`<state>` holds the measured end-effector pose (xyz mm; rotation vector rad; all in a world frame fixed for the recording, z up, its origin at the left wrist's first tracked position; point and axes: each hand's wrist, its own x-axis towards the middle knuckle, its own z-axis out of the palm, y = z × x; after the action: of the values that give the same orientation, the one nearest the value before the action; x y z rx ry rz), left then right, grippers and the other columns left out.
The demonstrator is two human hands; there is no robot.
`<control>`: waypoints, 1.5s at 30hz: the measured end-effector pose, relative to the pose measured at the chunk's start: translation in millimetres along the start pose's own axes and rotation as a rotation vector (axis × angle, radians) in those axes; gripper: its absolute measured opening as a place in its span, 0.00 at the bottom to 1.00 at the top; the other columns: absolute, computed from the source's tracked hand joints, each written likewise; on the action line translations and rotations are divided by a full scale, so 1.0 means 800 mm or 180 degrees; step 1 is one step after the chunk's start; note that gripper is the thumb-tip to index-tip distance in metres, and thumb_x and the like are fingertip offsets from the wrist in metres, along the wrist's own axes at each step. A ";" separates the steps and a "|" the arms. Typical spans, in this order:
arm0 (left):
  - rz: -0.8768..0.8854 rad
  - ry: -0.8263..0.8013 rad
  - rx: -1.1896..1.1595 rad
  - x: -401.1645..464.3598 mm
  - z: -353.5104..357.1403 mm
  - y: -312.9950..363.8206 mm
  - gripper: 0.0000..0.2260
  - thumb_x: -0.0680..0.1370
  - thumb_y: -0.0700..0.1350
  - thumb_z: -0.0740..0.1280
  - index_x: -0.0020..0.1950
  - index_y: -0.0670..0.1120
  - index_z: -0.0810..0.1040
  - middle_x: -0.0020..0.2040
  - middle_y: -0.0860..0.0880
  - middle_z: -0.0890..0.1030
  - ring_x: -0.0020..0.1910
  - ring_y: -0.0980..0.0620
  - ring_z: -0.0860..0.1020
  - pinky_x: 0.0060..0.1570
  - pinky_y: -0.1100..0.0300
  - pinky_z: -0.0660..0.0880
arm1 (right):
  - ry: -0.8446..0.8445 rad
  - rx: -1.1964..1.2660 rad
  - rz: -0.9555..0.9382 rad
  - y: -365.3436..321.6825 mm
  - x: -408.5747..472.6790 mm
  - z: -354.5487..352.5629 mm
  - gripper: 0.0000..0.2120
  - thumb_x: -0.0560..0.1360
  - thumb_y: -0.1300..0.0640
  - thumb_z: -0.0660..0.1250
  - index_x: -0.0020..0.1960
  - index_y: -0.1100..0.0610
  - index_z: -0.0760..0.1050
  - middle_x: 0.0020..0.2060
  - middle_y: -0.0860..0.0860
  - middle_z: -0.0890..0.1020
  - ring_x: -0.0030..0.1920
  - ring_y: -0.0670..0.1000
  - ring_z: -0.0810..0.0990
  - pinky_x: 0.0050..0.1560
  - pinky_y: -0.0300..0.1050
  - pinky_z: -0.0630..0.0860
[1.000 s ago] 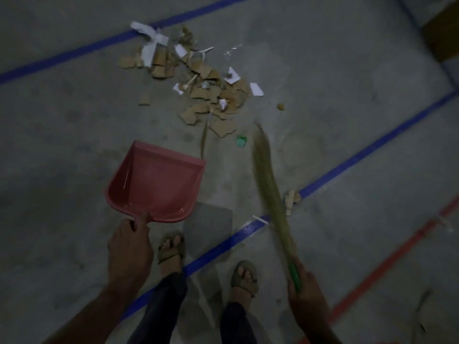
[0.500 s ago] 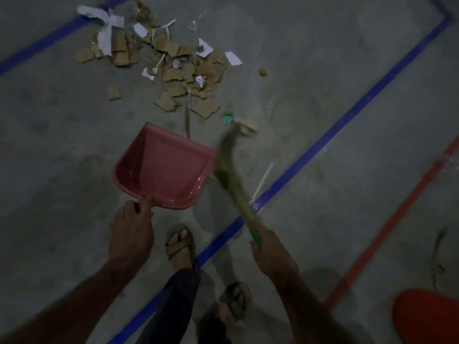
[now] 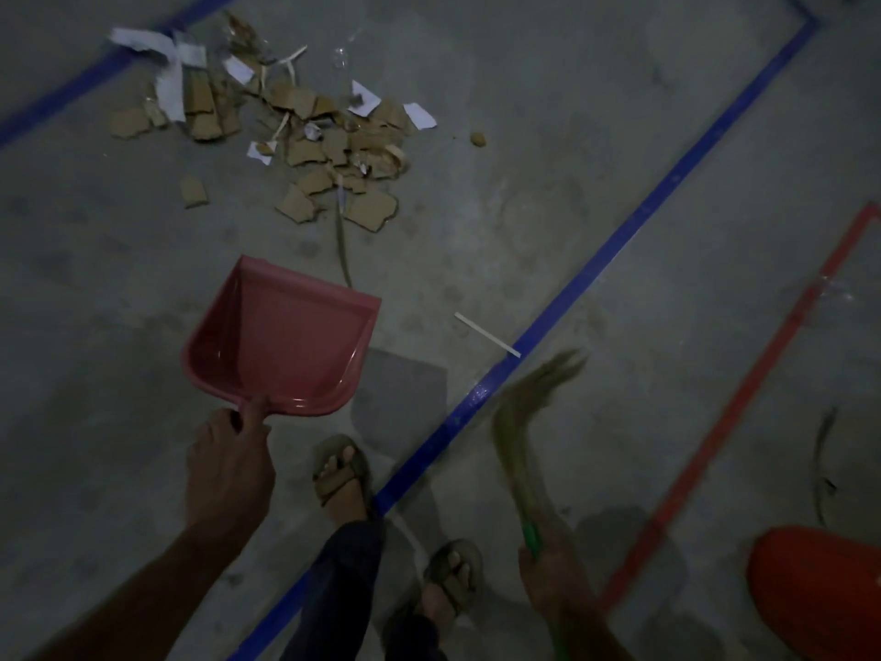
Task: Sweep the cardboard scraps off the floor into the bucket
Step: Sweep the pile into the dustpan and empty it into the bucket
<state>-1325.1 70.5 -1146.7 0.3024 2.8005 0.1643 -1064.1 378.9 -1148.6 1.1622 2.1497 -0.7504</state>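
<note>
A pile of brown cardboard scraps (image 3: 305, 150) mixed with white paper bits lies on the concrete floor at the upper left. My left hand (image 3: 229, 465) grips the handle of a pink dustpan (image 3: 281, 336), held just short of the pile with its mouth toward the scraps. My right hand (image 3: 548, 579) grips the green handle of a grass broom (image 3: 524, 422), whose blurred bristles sit over the blue floor line, to the right of the dustpan. An orange bucket (image 3: 820, 593) shows at the bottom right corner.
A white stick (image 3: 486, 335) lies between the dustpan and the blue tape line (image 3: 619, 250). A red tape line (image 3: 743, 398) runs on the right. My sandalled feet (image 3: 343, 474) stand below the dustpan. A lone scrap (image 3: 193, 192) lies left of the pile.
The broom has swung back from the pile's edge to the right, over the blue line. The small scraps it pushed now lie with the pile. The dustpan stays about where it was.
</note>
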 end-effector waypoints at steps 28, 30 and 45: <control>-0.1055 0.0278 -0.0351 0.052 -0.057 -0.071 0.15 0.80 0.38 0.64 0.67 0.45 0.74 0.43 0.43 0.70 0.42 0.41 0.71 0.41 0.46 0.68 | -0.0443 -0.3142 -0.1709 -0.260 0.225 -0.151 0.27 0.81 0.57 0.52 0.79 0.43 0.54 0.64 0.55 0.71 0.56 0.57 0.80 0.52 0.50 0.77; -0.1155 0.0322 -0.0359 0.060 -0.062 -0.063 0.16 0.80 0.38 0.65 0.68 0.46 0.73 0.44 0.45 0.69 0.43 0.42 0.70 0.42 0.48 0.67 | -0.0211 -0.3001 -0.1895 -0.296 0.266 -0.168 0.28 0.80 0.58 0.54 0.78 0.42 0.54 0.53 0.53 0.70 0.48 0.58 0.80 0.44 0.51 0.77; -0.1906 0.0416 -0.0330 0.139 -0.097 0.017 0.18 0.79 0.36 0.64 0.69 0.44 0.71 0.41 0.45 0.68 0.40 0.43 0.68 0.38 0.47 0.68 | -0.0507 -0.3310 -0.2667 -0.376 0.346 -0.253 0.33 0.81 0.54 0.58 0.78 0.37 0.44 0.56 0.53 0.72 0.40 0.53 0.73 0.37 0.48 0.71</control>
<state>-1450.4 102.9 -1105.1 -0.5869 2.8533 0.1898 -1494.4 530.9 -1147.5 -0.3349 2.3249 0.0610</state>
